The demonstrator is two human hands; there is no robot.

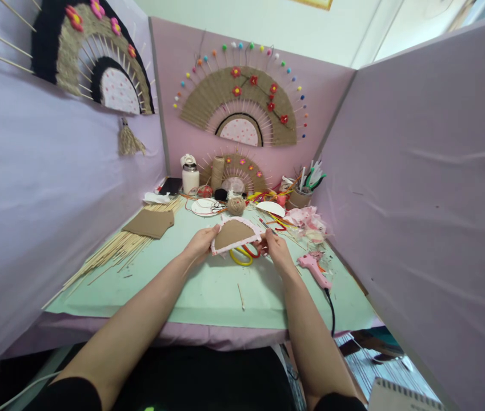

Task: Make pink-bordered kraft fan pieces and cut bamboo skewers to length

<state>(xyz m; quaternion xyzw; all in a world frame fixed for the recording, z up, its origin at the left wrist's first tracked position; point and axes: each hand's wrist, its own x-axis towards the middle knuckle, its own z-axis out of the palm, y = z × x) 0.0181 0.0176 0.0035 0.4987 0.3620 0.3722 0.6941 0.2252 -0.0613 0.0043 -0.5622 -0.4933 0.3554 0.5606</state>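
A half-round cardboard piece, edged with folded pink-and-white fabric, is held up over the table between my two hands. My left hand pinches its left end. On the other side my right hand has its fingers closed at the right corner. Scissors with yellow and red handles lie just beneath the piece and are partly covered by it. A pink glue gun rests on the table to the right of my right hand, its black cord trailing off the front edge.
Thin bamboo sticks and a brown cardboard sheet lie at left. Behind are a twine ball, a white bottle and a tool cup. Crumpled pink fabric sits at right. Partitions with decorated fans enclose the table.
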